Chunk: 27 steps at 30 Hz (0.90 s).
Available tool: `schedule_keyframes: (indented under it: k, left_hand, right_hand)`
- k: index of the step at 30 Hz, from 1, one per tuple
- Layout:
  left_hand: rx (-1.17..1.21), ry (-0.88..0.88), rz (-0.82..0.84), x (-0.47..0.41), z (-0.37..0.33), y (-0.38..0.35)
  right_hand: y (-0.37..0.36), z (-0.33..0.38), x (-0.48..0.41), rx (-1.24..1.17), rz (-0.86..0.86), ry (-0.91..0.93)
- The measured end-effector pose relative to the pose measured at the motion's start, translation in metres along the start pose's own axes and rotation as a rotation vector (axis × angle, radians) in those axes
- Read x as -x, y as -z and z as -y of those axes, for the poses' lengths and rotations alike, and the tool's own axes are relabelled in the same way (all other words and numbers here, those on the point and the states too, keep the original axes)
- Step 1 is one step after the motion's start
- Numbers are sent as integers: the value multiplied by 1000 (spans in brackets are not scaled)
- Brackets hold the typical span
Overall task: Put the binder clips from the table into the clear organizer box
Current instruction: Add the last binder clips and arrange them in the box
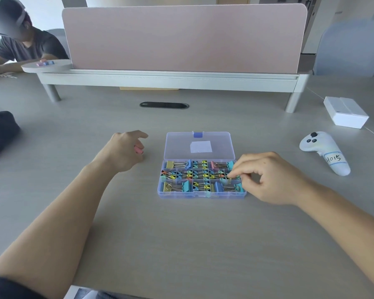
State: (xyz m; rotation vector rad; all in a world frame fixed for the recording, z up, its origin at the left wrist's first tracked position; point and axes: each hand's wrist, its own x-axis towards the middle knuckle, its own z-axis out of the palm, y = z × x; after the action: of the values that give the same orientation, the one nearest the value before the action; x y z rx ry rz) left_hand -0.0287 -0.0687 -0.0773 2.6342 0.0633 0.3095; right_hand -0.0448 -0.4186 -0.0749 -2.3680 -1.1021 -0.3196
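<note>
Organizer box (201, 196): on the table (181, 244), long axis left–right, lid (181, 145) open toward the far side.
Binder clips (177, 186): fill its compartments; the larger ones lie with wire handles along the box's long axis.
Right hand (272, 180): at the box's right end, middle row, pinching a small clip (231, 176).
Left hand (123, 149): left of the box, fingers curled round a pink clip (139, 150).
Controller (324, 152): right of the box, well apart.

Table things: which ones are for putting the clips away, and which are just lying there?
For the job: clear organizer box, its binder clips, pink binder clip held in the left hand, right hand at the box.
Just lying about: white controller, white box, dark bag.
</note>
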Motion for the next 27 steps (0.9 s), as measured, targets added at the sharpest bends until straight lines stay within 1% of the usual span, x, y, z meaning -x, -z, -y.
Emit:
schedule_keyframes:
  k: [3, 6, 8, 10, 15, 18, 20, 24, 27]
  left_hand:
    - [26, -73, -67, 2, -9, -3]
    - [137, -185, -128, 7, -31, -5]
    - [259, -287, -111, 16, -52, -10]
    - [396, -346, -45, 27, -75, -16]
    - [757, -295, 174, 52, -115, -27]
    - [928, -257, 256, 59, -125, -30]
    - [964, -256, 286, 61, -128, -32]
    - [962, -266, 303, 64, -130, -34]
    - [952, -286, 324, 66, -132, -35]
  right_hand:
    - [-1, -1, 0, -6, -26, -5]
    - [-1, -1, 0, -32, -87, 0]
    - [-1, 1, -1, -55, -135, 18]
    - [-1, 3, -3, -71, -175, 33]
    - [1, 8, -5, -133, -227, 18]
    - [0, 8, -5, -209, -208, -36]
    - [-1, 7, -5, -268, -180, -42]
    - [-2, 7, -7, -356, -185, -70]
    - [-3, 8, -5, -373, -169, -68]
